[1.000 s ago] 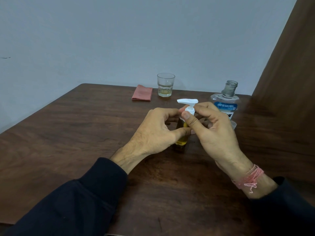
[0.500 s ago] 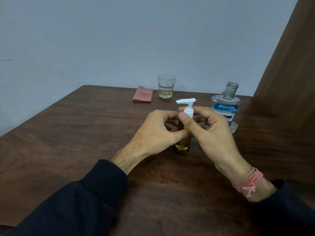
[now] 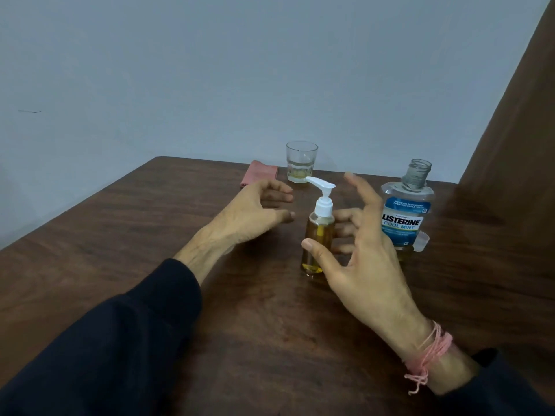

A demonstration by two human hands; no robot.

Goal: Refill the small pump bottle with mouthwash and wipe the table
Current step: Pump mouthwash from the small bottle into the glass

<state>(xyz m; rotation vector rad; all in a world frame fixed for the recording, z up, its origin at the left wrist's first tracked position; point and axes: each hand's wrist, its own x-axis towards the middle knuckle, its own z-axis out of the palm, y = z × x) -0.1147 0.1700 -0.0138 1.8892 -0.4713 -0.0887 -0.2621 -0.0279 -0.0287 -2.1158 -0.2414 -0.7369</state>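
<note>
- We see the small pump bottle (image 3: 319,235) standing upright on the wooden table (image 3: 150,235), near its middle, with the white pump head fitted on top and the nozzle pointing left.
- The bottle holds yellow-amber liquid up to about its shoulder.
- Our left hand (image 3: 255,211) hovers just left of the bottle, apart from it, fingers loosely curled and holding nothing.
- Our right hand (image 3: 360,250) is spread, fingers straight and fanned out just to the right of the bottle. The thumb tip lies in front of the bottle's lower body; we cannot tell whether it touches. No finger curls round the bottle.
- A pink thread band (image 3: 429,355) circles the right wrist; both arms wear dark sleeves.
- The mouthwash bottle (image 3: 405,211) stands upright to the right of the pump bottle, behind the right hand, with its neck uncapped.
- A clear cap (image 3: 422,240) sits at the lower right of the mouthwash bottle, touching or just beside it.
- A glass (image 3: 301,162) with a little yellowish liquid at the bottom stands near the far edge of the table.
- A folded pink cloth (image 3: 259,175) lies flat just left of the glass.
</note>
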